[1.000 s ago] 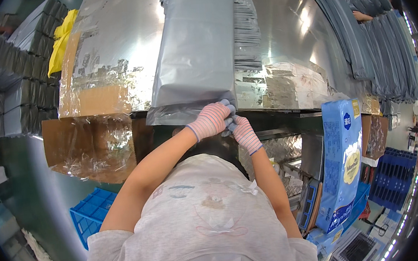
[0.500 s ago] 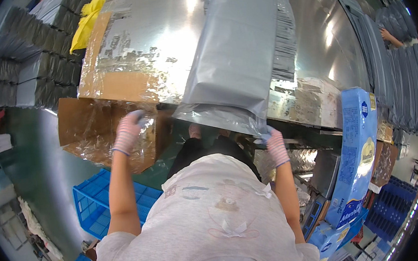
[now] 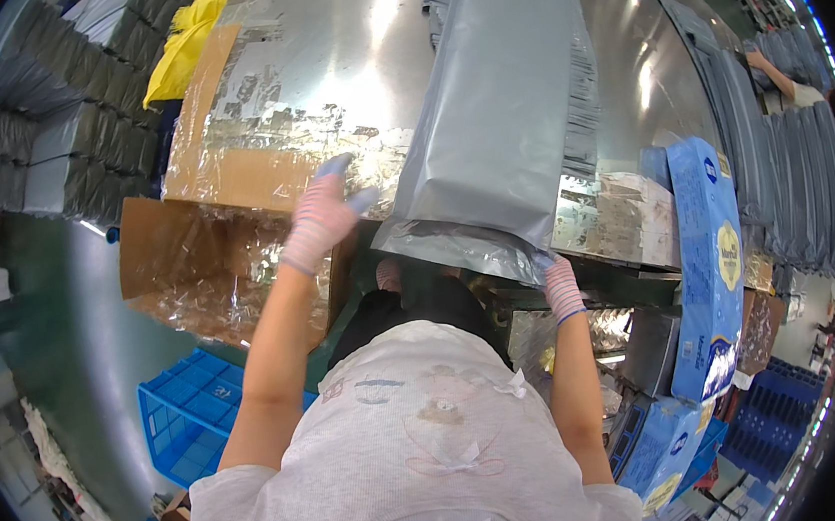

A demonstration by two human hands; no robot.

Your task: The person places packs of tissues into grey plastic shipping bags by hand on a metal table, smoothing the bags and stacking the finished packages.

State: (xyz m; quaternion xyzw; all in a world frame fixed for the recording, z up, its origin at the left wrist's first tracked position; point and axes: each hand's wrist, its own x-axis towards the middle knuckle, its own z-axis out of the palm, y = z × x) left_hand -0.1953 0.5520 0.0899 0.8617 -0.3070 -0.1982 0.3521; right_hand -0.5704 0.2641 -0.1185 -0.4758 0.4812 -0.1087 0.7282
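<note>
A stack of long grey plastic bags (image 3: 494, 112) lies lengthwise on the metal table (image 3: 335, 27), its near end hanging over the front edge. My right hand (image 3: 561, 285), in a striped knit glove, pinches the near right corner of the top bag's open edge. My left hand (image 3: 323, 217), gloved the same way, is over the table's front edge to the left of the stack. Its thumb and fingers are apart, with nothing in them. Below it stands an open cardboard box (image 3: 207, 266) with clear plastic film inside.
Blue plastic crates (image 3: 186, 408) stand at the lower left. Light-blue printed packages (image 3: 705, 273) lean at the right. Stacks of grey bags (image 3: 791, 174) line the right side, with others (image 3: 55, 145) at the far left. Another person's arm (image 3: 769, 71) reaches over the right-hand stack.
My left hand has moved up and right, from over the cardboard box toward the grey stack. My right hand keeps hold of the bag's corner, and the whole view has shifted slightly.
</note>
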